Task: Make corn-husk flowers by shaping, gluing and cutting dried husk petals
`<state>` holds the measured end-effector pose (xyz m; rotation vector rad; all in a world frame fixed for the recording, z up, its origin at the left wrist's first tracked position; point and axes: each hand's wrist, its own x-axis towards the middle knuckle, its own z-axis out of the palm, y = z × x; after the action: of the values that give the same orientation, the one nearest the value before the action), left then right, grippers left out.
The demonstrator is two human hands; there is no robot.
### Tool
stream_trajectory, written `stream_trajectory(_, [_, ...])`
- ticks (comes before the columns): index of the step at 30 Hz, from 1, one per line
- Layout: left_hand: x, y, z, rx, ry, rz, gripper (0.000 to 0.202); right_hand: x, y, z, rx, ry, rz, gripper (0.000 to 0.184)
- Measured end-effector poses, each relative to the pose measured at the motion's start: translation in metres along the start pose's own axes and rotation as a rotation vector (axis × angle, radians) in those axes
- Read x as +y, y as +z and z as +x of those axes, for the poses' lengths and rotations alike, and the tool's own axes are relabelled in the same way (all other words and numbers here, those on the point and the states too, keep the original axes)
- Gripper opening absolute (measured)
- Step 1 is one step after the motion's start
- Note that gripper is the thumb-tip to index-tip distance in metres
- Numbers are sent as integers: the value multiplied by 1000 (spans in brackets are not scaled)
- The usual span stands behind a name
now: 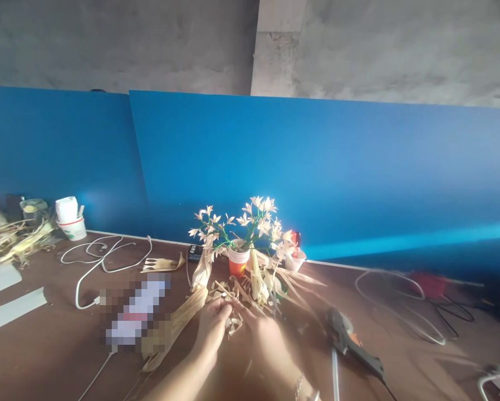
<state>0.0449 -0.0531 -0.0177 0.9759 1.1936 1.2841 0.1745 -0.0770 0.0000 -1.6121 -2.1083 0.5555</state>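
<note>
My left hand (215, 323) and my right hand (263, 328) meet over the brown table, fingertips touching. The left hand's fingers are closed in a pinch, and so are the right's; what lies between them is too small to make out. Pale curled husk scraps (234, 324) show between and below the hands; whether any are held I cannot tell. Just beyond stands an orange and white paper cup (238, 263) with green-stemmed husk flowers (263, 225). A long dried corn husk (179, 320) lies left of my left hand, and a bundled husk (258, 281) is beyond my right.
A glue gun (354, 345) lies to the right, with a white cord (400, 323) behind it. Left are a pixelated object (137, 312), a cut husk (162, 263) and a coiled white cable (103, 253). A blue partition (317, 167) borders the table's back.
</note>
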Motion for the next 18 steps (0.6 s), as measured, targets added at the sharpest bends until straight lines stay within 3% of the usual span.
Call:
stream_trajectory(6, [1, -3, -1, 38, -22, 74, 28, 20, 6, 5, 158, 26, -146, 69])
stream_trajectory(10, [2, -14, 8, -5, 131, 190, 27, 40, 1, 8, 354, 118, 59, 51])
stream_trajectory(12, [0, -20, 14, -58, 224, 347, 23, 48, 0, 9, 395, 169, 130, 43])
stream_trajectory(16, [-9, -27, 23, -74, 400, 691, 16, 56, 6, 11, 237, 256, 10, 14])
stream_trajectory(18, [-13, -27, 23, -95, 433, 776, 16, 60, 11, 10, 174, 260, -40, 12])
